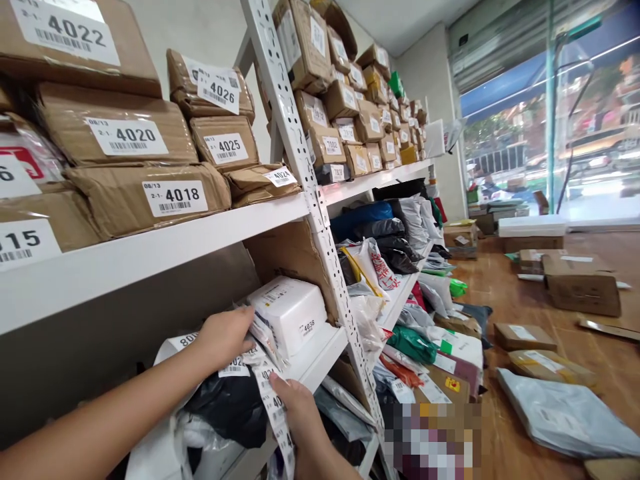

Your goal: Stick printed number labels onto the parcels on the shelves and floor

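On the lower shelf (pixel 320 353), my left hand (pixel 227 339) closes over the upper end of a thin plastic-wrapped packet (pixel 267 340). The packet leans beside a white box (pixel 290 310) labelled 4038. Just below it, my right hand (pixel 300 403) pinches a strip of printed number labels (pixel 273 400) between thumb and fingers. The strip runs up towards the packet and hangs down past my right hand. Under my left hand lies a black plastic parcel (pixel 230 407) bearing a number label. A white parcel (pixel 160 427) is partly covered by my left forearm.
Numbered cardboard boxes (pixel 150 133) stand stacked on the upper shelf (pixel 200 257). A perforated white post (pixel 320 233) rises right of my hands. Beyond it, bagged parcels (pixel 415 340) crowd the farther shelves. Boxes and a grey parcel (pixel 570 413) lie on the wooden floor (pixel 480 287).
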Motion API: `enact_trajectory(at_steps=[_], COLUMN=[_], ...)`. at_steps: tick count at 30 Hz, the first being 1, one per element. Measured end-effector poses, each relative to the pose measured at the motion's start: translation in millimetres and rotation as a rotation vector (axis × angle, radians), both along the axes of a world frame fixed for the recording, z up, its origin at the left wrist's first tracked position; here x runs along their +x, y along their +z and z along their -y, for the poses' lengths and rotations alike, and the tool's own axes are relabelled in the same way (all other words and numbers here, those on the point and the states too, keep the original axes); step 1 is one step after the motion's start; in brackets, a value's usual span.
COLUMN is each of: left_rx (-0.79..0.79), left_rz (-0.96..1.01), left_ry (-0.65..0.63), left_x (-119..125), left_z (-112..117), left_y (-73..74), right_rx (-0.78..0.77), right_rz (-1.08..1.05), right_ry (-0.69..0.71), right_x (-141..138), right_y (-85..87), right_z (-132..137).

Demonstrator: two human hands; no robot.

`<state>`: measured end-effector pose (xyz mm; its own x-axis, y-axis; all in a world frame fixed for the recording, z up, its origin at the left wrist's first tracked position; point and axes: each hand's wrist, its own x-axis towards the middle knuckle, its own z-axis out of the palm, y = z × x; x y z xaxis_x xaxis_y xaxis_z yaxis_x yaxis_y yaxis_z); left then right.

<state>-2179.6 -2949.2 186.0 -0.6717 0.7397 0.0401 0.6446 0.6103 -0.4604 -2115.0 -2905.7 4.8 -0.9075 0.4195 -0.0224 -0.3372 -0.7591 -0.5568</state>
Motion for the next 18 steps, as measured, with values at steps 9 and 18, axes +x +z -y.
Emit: enact_trajectory(at_steps=[9, 18], left_rx=[-0.034, 0.152], left_rz=[0.136, 0.601], left_ry=[-0.409, -0.354], left_x=[-9.0, -23.1], left_z=[12.3, 11.1], left_y=[5.4, 10.2], right_rx=[0.177, 0.158], right_rz=[-0.204, -0.338], right_ry=[0.081, 0.202], right_x=[37.0, 11.6], right_y=[-3.0, 40.8], right_z=[-41.2, -35.0])
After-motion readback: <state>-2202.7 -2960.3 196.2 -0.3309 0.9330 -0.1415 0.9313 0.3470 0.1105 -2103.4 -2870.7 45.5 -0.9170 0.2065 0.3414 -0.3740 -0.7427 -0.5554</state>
